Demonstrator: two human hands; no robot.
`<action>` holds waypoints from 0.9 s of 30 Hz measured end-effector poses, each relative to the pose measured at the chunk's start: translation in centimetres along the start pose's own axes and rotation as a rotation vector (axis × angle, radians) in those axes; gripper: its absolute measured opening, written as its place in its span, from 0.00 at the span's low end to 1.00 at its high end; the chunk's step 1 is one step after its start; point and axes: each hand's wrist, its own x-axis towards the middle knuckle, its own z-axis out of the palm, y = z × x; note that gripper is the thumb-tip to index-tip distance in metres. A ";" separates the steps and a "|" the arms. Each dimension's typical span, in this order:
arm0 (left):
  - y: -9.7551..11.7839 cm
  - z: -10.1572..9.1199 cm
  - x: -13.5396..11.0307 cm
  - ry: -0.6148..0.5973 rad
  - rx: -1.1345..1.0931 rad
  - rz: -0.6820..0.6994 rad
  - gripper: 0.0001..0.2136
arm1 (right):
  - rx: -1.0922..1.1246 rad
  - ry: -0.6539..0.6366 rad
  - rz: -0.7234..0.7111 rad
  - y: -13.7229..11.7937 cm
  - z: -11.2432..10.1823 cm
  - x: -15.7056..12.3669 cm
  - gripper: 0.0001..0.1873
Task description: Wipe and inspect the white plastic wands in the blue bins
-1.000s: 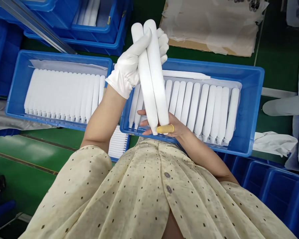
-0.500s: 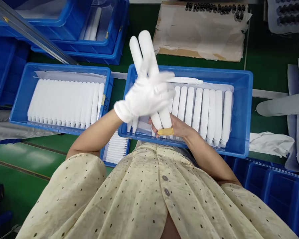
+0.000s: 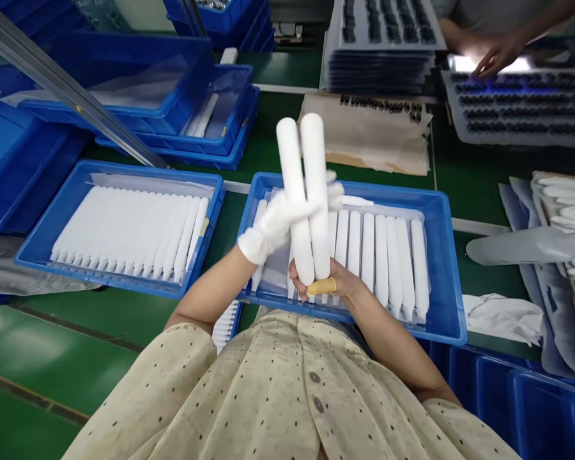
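Two smooth white rods [image 3: 294, 191] with rounded tops stand nearly upright in front of me, slightly apart at their upper ends. My left hand [image 3: 280, 220], in a white glove, is wrapped around their middle, thumb across the front and fingers behind. At the lower ends, my right hand [image 3: 333, 281] grips both rods; it is bare except for a yellow finger cot [image 3: 322, 286] on the thumb. Below them, a blue bin [image 3: 448, 268] holds a row of similar white rods [image 3: 393, 262], with one lying crosswise along its back.
Left of it stands another blue bin [image 3: 23, 255] packed with white rods. Stacked blue bins [image 3: 220, 144] are behind. Cardboard [image 3: 378, 144] with small black parts lies beyond. A crumpled white cloth [image 3: 503, 316] rests at right. Another person's hand [image 3: 496, 61] is over a parts tray [image 3: 522, 131].
My view has tilted up, showing more of the far bench. The rods have turned more upright. My left hand has gone from lying across their front to wrapping around them.
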 end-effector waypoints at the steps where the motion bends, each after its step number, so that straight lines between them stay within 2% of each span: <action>1: -0.5 0.3 -0.7 -0.033 -0.010 -0.008 0.35 | -0.032 0.018 0.008 -0.2 -0.2 0.0 0.23; 3: -1.0 0.5 -1.7 -0.059 -0.002 -0.009 0.36 | -0.106 0.063 0.048 -0.4 -0.5 -0.2 0.22; 7: -1.2 -0.3 -2.3 -0.112 0.127 -0.026 0.28 | -0.184 0.179 0.110 -0.8 -0.7 -0.2 0.22; 9: -1.5 -0.7 -2.2 -0.101 0.166 -0.076 0.24 | -0.211 0.226 0.098 -1.3 -0.6 0.0 0.26; 11: -1.8 -1.0 -2.1 -0.028 0.146 -0.107 0.23 | -0.259 0.328 0.055 -2.1 -0.5 0.6 0.33; 13: -2.0 -1.3 -1.9 0.043 0.101 -0.102 0.23 | -0.317 0.493 -0.025 -3.0 -0.4 1.4 0.37; 16: -2.2 -1.7 -1.2 0.071 0.040 -0.065 0.22 | -0.381 0.738 -0.174 -3.9 -0.3 3.0 0.35; 18: -2.2 -2.0 -0.7 0.076 -0.014 -0.046 0.22 | -0.400 0.833 -0.239 -4.1 -0.3 3.8 0.35; 20: -2.2 -2.4 -0.3 0.109 -0.070 -0.033 0.22 | -0.388 0.871 -0.272 -4.0 -0.4 4.2 0.38; 23: -2.0 -3.3 -0.2 0.214 -0.126 0.004 0.20 | -0.275 0.851 -0.286 -3.7 -0.7 4.1 0.40; 27: -1.7 -3.8 -0.5 0.336 -0.258 0.016 0.22 | 0.018 0.787 -0.271 -3.9 -0.7 3.6 0.32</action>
